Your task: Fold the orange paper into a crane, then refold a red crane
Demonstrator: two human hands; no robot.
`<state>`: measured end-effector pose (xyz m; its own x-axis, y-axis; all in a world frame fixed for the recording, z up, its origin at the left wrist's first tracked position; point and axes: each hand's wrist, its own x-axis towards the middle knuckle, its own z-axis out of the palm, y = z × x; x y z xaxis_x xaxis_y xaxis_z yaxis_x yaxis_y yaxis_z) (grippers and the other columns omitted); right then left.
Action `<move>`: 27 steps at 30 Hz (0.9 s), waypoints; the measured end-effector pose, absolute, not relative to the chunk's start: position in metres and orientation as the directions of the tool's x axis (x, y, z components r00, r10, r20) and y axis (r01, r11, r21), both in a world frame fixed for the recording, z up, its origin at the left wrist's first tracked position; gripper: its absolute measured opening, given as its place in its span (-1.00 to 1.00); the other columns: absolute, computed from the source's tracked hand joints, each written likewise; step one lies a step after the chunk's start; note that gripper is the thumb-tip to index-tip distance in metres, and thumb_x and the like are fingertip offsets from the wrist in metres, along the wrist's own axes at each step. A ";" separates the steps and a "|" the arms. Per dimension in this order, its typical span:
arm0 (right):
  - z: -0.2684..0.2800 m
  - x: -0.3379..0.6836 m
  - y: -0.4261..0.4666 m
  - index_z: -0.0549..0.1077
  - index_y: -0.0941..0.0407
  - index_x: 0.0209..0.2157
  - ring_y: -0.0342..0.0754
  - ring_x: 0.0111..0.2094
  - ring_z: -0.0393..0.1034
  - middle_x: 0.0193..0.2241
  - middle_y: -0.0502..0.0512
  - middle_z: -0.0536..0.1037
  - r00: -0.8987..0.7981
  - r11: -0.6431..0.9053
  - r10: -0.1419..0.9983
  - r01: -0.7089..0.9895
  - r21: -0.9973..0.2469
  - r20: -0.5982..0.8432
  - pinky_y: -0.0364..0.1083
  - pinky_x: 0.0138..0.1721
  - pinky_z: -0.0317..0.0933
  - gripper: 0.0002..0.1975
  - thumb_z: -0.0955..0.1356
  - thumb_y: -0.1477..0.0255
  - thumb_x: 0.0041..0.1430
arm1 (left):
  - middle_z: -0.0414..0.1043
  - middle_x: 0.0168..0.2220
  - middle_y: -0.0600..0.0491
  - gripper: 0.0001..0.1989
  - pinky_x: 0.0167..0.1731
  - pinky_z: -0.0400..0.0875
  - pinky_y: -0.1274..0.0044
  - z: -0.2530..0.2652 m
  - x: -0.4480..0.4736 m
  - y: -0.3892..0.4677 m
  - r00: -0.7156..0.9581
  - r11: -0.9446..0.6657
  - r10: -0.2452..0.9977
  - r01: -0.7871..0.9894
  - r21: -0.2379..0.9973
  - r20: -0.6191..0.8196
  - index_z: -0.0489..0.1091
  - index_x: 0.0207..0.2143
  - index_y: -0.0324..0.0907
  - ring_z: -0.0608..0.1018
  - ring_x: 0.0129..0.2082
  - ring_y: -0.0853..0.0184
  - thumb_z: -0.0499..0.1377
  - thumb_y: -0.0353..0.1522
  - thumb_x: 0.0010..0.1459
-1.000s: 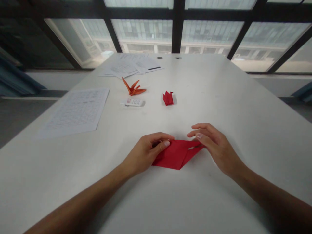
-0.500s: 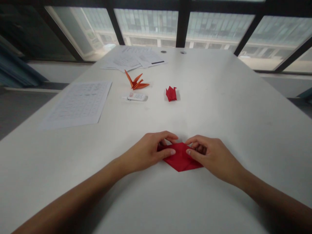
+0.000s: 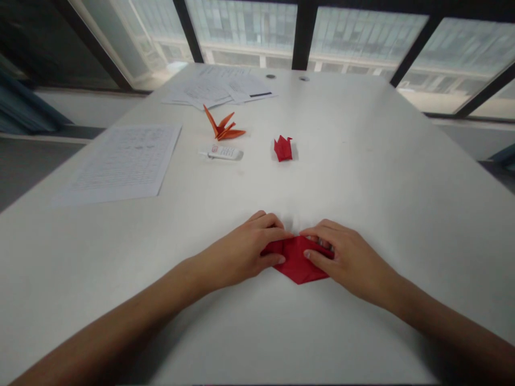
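Note:
A folded sheet of red paper (image 3: 300,265) lies on the white table near its front, one corner pointing toward me. My left hand (image 3: 257,246) grips its left side, thumb on top and fingers at the far edge. On the right side, my right hand (image 3: 336,252) pinches the paper between thumb and fingers. The fingertips of both hands come close together at the far edge. Both side ends of the paper are partly hidden by the hands. Farther off stands a small red origami crane (image 3: 283,149).
An orange origami crane (image 3: 223,128) sits left of the red one, with a white glue tube (image 3: 222,153) just in front of it. A printed sheet (image 3: 120,161) lies at the left, and several papers (image 3: 213,86) overlap at the back. Windows stand beyond the table (image 3: 382,187).
The view has tipped down slightly. My left fingers have shifted along the far edge of the red paper, and my right fingertips have moved a little inward.

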<state>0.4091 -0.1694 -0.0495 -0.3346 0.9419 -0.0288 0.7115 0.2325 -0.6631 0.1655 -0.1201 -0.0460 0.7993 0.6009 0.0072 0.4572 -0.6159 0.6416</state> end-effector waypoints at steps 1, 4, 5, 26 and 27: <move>-0.050 0.409 -0.170 0.56 0.03 -0.06 0.01 -0.17 0.47 -0.16 0.07 0.58 -0.341 0.238 0.940 0.708 -0.665 -0.027 0.00 -0.10 0.33 -0.72 0.41 0.54 0.20 | 0.44 -0.07 0.02 -0.61 0.01 0.35 0.39 -0.046 0.166 -0.120 0.804 -0.620 0.594 0.451 0.642 0.008 0.46 0.12 0.00 0.44 -0.06 0.21 0.29 -0.43 0.25; -0.049 0.410 -0.169 0.52 0.02 -0.08 0.02 -0.10 0.45 -0.12 0.07 0.57 -0.359 0.275 0.933 0.694 -0.665 0.011 0.02 -0.05 0.32 -0.71 0.42 0.58 0.19 | 0.46 -0.11 0.03 -0.63 0.01 0.33 0.39 -0.046 0.166 -0.119 0.818 -0.630 0.575 0.426 0.649 0.021 0.46 0.10 -0.02 0.44 -0.07 0.21 0.28 -0.43 0.26; -0.049 0.410 -0.169 0.51 0.02 -0.09 0.03 -0.09 0.44 -0.11 0.06 0.56 -0.370 0.293 0.929 0.687 -0.665 0.027 0.02 -0.04 0.31 -0.71 0.42 0.60 0.18 | 0.47 -0.11 0.02 -0.65 0.01 0.33 0.39 -0.045 0.167 -0.119 0.821 -0.632 0.570 0.420 0.652 0.023 0.46 0.09 -0.03 0.45 -0.07 0.21 0.28 -0.42 0.27; -0.053 0.401 -0.187 0.54 0.12 -0.13 0.05 -0.23 0.36 -0.29 0.12 0.61 -0.583 0.638 0.770 0.685 -0.352 0.260 0.07 -0.11 0.18 -0.82 0.30 0.56 0.38 | 0.53 -0.24 0.05 -0.85 -0.09 0.30 0.43 -0.038 0.168 -0.116 0.863 -0.643 0.506 0.374 0.668 0.004 0.51 -0.14 -0.12 0.49 -0.18 0.27 0.18 -0.48 0.30; -0.052 0.402 -0.188 0.54 0.12 -0.13 0.05 -0.24 0.36 -0.29 0.13 0.61 -0.613 0.669 0.743 0.668 -0.326 0.270 0.07 -0.12 0.18 -0.80 0.27 0.56 0.40 | 0.53 -0.25 0.05 -0.85 -0.08 0.30 0.43 -0.037 0.167 -0.115 0.866 -0.634 0.499 0.365 0.682 0.000 0.51 -0.15 -0.12 0.49 -0.18 0.27 0.19 -0.49 0.29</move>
